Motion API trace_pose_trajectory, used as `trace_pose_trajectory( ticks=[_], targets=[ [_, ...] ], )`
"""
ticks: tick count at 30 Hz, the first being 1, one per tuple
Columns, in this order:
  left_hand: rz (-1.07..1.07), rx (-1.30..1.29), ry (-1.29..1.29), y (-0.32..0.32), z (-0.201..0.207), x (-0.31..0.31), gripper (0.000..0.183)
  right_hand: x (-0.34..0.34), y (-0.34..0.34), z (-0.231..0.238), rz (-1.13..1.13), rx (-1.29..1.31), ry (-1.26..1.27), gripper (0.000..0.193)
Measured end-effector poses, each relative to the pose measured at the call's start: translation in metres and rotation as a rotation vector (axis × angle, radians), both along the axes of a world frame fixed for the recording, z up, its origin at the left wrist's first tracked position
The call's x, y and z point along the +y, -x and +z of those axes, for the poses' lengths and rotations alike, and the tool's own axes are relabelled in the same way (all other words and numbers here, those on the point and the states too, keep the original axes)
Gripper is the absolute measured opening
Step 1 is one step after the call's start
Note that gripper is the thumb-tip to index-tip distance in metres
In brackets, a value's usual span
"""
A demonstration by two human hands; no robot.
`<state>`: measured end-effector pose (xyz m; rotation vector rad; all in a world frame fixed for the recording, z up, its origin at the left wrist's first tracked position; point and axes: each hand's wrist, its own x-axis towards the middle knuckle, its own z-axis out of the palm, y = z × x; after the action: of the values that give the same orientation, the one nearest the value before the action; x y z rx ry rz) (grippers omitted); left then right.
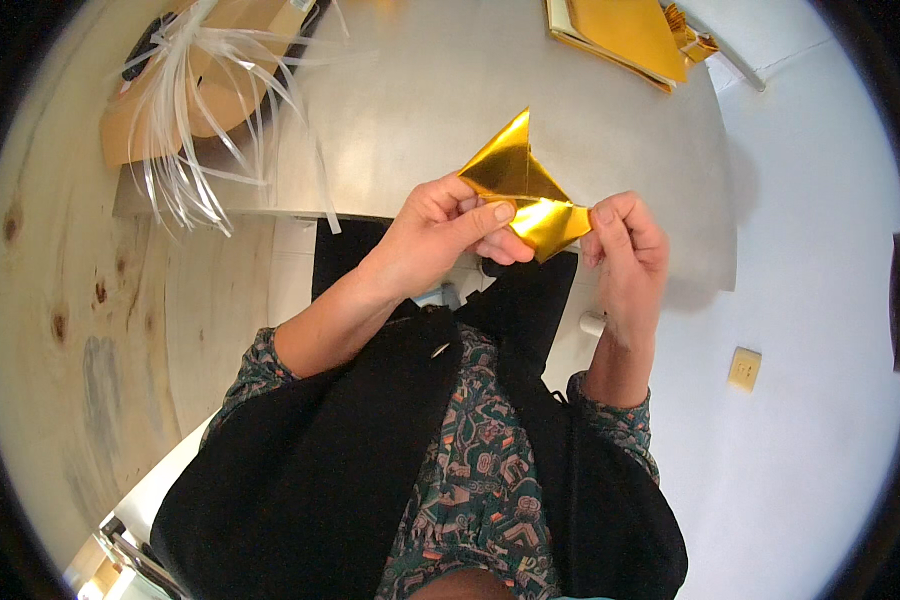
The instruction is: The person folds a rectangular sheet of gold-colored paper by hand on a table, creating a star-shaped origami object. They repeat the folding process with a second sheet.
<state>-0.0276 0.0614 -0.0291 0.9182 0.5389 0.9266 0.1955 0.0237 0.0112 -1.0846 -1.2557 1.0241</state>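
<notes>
If my right fingers (614, 222) tug too hard at the corner they pinch, the gold paper (518, 170) could tear or crease crookedly. My left fingers (512, 246) are closed on its opposite side. It's held up at the desk's (400, 120) near edge, shiny and folded, a sharp point facing away from me.

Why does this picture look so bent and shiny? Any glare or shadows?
In the head view, the fisheye lens curves things toward the rim, such as the wooden surface at left, and the corners go black; in the same view, bright glare gleams off the folded gold foil, and a soft shadow falls on the pale wall beside the grey table.
</notes>
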Motion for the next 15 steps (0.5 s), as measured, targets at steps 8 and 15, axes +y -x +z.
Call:
trace_pose_trajectory(
  ticks=[8,15],
  targets=[
    [0.060,-0.027,0.101,-0.002,0.000,0.001,0.019,-0.005,0.011,-0.009,0.068,-0.009,0.137,0.017],
    [0.007,-0.057,0.106,0.000,-0.002,0.000,0.022,-0.006,0.005,-0.014,0.112,-0.046,0.136,0.015]
  ],
)
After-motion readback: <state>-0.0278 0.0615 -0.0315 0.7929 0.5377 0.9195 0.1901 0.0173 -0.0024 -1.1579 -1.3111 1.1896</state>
